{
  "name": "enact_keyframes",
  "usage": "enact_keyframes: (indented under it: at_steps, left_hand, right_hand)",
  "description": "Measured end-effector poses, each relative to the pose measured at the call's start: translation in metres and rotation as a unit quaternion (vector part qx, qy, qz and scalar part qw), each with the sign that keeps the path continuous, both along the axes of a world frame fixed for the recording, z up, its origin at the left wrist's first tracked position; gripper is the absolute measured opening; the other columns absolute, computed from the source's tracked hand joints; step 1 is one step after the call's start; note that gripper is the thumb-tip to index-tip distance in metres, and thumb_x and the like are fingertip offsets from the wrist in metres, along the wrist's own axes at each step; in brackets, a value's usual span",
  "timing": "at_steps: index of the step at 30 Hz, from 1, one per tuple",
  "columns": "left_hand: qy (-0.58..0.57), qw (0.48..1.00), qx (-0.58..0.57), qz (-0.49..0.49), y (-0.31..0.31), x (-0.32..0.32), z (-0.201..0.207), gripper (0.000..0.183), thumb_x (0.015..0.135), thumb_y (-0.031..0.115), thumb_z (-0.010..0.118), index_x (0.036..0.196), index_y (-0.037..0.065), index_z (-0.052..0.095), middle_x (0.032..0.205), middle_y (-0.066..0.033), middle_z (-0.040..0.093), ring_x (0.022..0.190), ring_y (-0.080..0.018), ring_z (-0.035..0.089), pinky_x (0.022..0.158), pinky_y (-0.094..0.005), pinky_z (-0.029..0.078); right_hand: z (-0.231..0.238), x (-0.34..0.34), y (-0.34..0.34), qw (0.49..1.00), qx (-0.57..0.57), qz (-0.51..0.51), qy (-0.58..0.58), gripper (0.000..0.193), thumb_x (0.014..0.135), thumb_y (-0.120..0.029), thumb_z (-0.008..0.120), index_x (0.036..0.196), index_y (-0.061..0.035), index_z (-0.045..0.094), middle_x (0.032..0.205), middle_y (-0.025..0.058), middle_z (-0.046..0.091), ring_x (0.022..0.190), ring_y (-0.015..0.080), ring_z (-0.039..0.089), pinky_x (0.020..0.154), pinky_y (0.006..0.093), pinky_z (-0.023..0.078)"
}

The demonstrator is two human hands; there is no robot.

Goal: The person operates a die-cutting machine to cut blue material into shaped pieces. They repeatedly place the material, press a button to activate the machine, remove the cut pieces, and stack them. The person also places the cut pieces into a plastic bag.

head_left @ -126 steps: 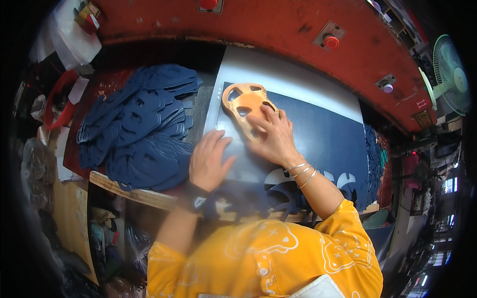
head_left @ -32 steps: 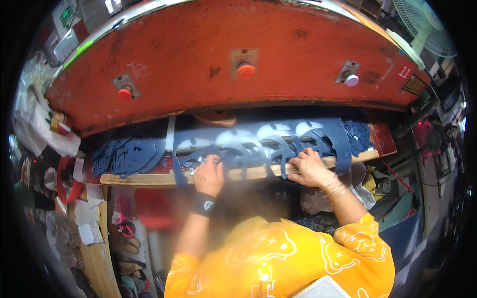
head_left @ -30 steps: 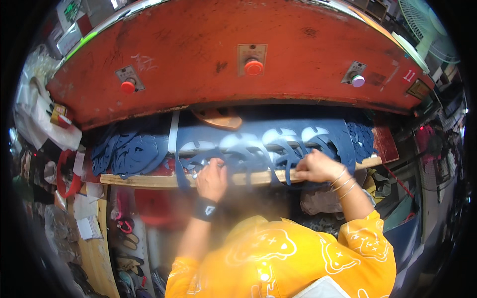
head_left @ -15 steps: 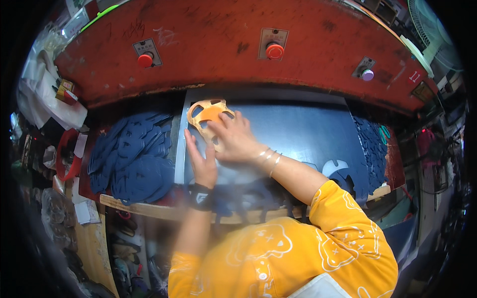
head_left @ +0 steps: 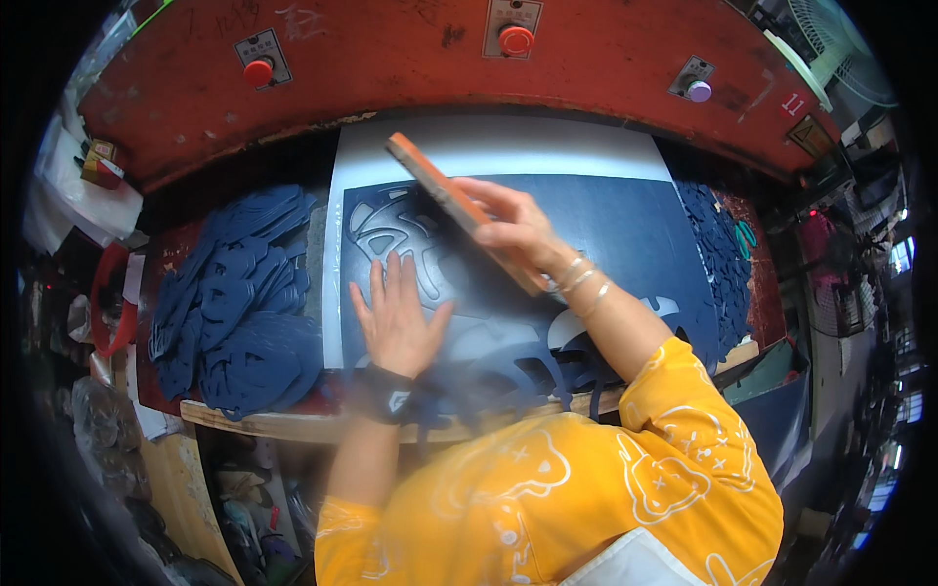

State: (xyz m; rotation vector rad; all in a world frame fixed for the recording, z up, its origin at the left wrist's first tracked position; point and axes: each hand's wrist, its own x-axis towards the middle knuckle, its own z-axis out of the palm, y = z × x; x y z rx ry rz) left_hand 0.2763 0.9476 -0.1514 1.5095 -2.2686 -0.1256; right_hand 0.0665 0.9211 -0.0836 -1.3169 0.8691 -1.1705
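The orange cutting die (head_left: 438,188) no longer lies flat on the dark blue sheet (head_left: 616,239): it stands tilted on edge over the sheet's left half, the right hand (head_left: 518,225) pinching it between thumb and fingers. Whether its lower end touches the sheet, I cannot tell. The left hand (head_left: 399,313), fingers spread, now rests on the sheet's left part, just below a curved outline (head_left: 386,239) that the lifted die leaves uncovered; that spot looks cut, the piece in place.

The sheet lies over a white board (head_left: 508,146) on a bench with a worn wooden edge (head_left: 264,420). Left of the sheet are heaped cut blue pieces (head_left: 234,283); right of it, small blue scraps (head_left: 718,264) and green loops (head_left: 746,239). Beyond it runs a scuffed red machine beam (head_left: 362,68) with push buttons; a fan (head_left: 831,44) stands far to its right.
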Motion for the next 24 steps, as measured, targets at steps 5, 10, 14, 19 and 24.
enact_keyframes:
  at_steps: [5, 10, 14, 19, 24]
  left_hand:
    - [0.006, 1.0, -0.022, -0.012, -0.003, -0.007, -0.002, 0.076, 0.082, 0.043, 0.064, 0.138, -0.002, 0.04, 0.146, -0.0192, 0.037, 0.139, -0.0353, 0.025, 0.113, -0.0586, 0.01]
    - [0.009, 0.999, -0.03, -0.016, -0.009, -0.009, -0.004, 0.075, 0.082, 0.042, 0.064, 0.138, -0.003, 0.04, 0.145, -0.0193, 0.038, 0.139, -0.0355, 0.027, 0.113, -0.0572, 0.011]
    - [0.031, 0.999, -0.032, -0.023, -0.014, -0.011, -0.007, 0.068, 0.082, 0.034, 0.066, 0.135, -0.003, 0.043, 0.142, -0.0197, 0.041, 0.136, -0.0363, 0.031, 0.113, -0.0537, 0.016]
    - [0.131, 0.986, -0.08, -0.058, -0.026, -0.012, 0.0, 0.037, 0.081, 0.01, 0.062, 0.117, 0.002, 0.059, 0.123, -0.0164, 0.057, 0.122, -0.0367, 0.047, 0.105, -0.0475, 0.034]
    - [0.192, 0.977, -0.074, -0.061, -0.04, -0.014, 0.002, 0.032, 0.076, -0.005, 0.059, 0.105, 0.007, 0.063, 0.108, -0.0126, 0.062, 0.098, -0.0328, 0.057, 0.088, -0.0397, 0.045]
  right_hand:
    - [0.001, -0.048, 0.028, 0.855, -0.172, -0.124, 0.474, 0.074, 0.06, -0.031, 0.073, 0.13, -0.0126, 0.057, 0.139, 0.0172, 0.045, 0.123, 0.0327, 0.044, 0.102, 0.0417, 0.037]
    - [-0.017, -0.061, 0.035, 0.763, -0.216, -0.131, 0.596, 0.065, 0.057, -0.029, 0.074, 0.12, -0.0202, 0.062, 0.138, 0.0168, 0.043, 0.126, 0.0451, 0.034, 0.103, 0.0512, 0.032]
    - [-0.021, -0.062, 0.031, 0.745, -0.23, -0.126, 0.614, 0.058, 0.059, -0.027, 0.072, 0.116, -0.0223, 0.063, 0.137, 0.0162, 0.044, 0.125, 0.0501, 0.033, 0.102, 0.0543, 0.032]
    - [-0.016, -0.073, 0.02, 0.75, -0.224, -0.089, 0.616, 0.061, 0.064, -0.027, 0.071, 0.123, -0.0203, 0.058, 0.138, 0.0193, 0.042, 0.127, 0.0518, 0.031, 0.104, 0.0572, 0.029]
    - [-0.012, -0.124, 0.045, 0.86, -0.114, -0.135, 0.478, 0.081, 0.07, -0.037, 0.071, 0.139, -0.0045, 0.043, 0.147, 0.0196, 0.036, 0.14, 0.0361, 0.027, 0.113, 0.0476, 0.021]
